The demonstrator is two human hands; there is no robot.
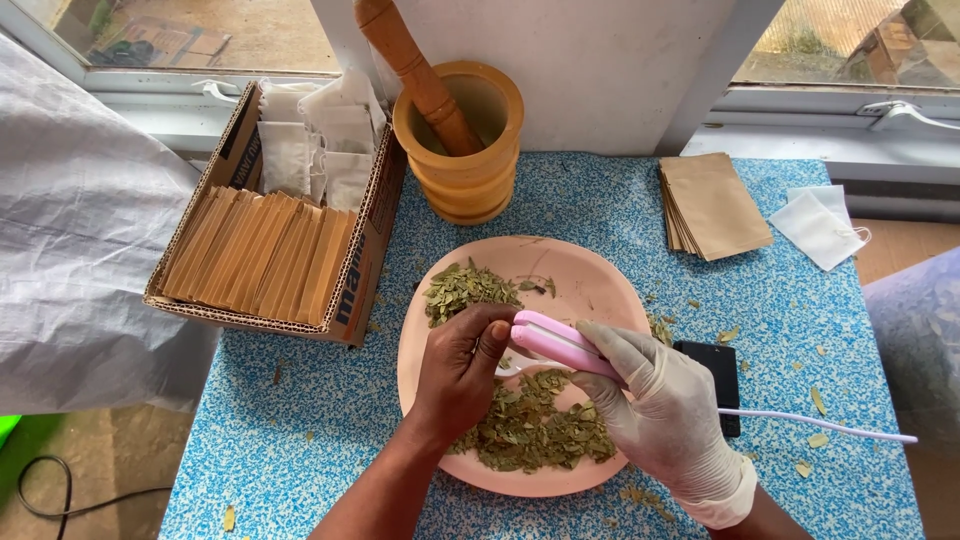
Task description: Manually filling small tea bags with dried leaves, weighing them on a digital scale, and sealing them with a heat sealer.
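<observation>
A pink plate [590, 280] with dried green leaves [530, 425] sits on the blue speckled table. My right hand [665, 410], in a white glove, grips a pink handheld sealer [555, 342] over the plate. A white cord [820, 424] runs from it to the right. My bare left hand [462, 372] is closed beside the sealer's tip, pinching something small and white that is mostly hidden under the fingers. A second pile of leaves [462, 288] lies at the plate's upper left.
A cardboard box [372, 250] of brown envelopes and white pouches stands left. A wooden mortar [470, 170] with pestle [415, 75] stands behind the plate. Brown envelopes [712, 205] and a white pouch [815, 228] lie at right. A black device [722, 372] sits beside the plate.
</observation>
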